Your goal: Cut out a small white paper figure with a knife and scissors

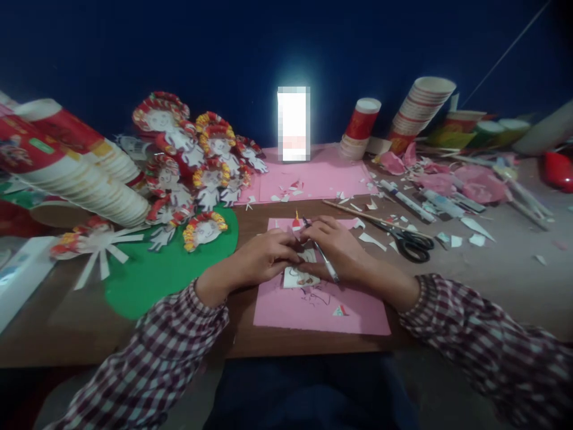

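A pink sheet (322,313) lies on the brown table in front of me. Over it both hands meet at a small white piece of paper (293,278) with dark drawn lines. My left hand (262,257) is closed, its bent fingers gripping the paper from the left. Across the fingers of my right hand (344,251) rests a silver pen (326,260), tip pointing up and away; those fingers are also curled at the paper. A red-and-yellow pointed scrap (296,221) shows just beyond my fingertips. Parts of the paper are hidden under the hands.
Paper figures with red-and-yellow rims (217,146) stand at left by a green sheet (134,280). Stacked paper cups (85,179) lean there. Black-handled scissors (414,245), markers (407,200) and paper scraps lie at right. A bright phone screen (293,122) stands at the back.
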Available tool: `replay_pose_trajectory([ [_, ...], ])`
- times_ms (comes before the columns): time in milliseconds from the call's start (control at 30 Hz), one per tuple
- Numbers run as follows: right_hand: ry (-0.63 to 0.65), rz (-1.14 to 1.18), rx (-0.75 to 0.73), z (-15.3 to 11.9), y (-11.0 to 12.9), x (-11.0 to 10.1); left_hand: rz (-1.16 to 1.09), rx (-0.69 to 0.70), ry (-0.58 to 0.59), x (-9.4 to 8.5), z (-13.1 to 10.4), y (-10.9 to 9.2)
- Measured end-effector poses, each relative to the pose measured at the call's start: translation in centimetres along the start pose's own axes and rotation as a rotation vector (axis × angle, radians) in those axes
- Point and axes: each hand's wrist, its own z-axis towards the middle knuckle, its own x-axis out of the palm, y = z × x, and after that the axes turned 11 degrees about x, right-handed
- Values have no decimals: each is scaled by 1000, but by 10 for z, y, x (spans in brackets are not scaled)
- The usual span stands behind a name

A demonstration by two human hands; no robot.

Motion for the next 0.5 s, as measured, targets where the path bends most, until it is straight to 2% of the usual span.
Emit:
replay_pose_trajectory([
  [167,20,0,27,-1,0,1,12,-66,4,-2,1,-3],
  [267,14,17,34,-2,-1,1,35,-109,-47,-4,-2,-12],
  [400,1,12,19,-2,-3,4,159,-213,-258,4,-10,-46],
  [500,-11,8,10,-2,-6,7,255,-297,-279,20,-11,-82],
])
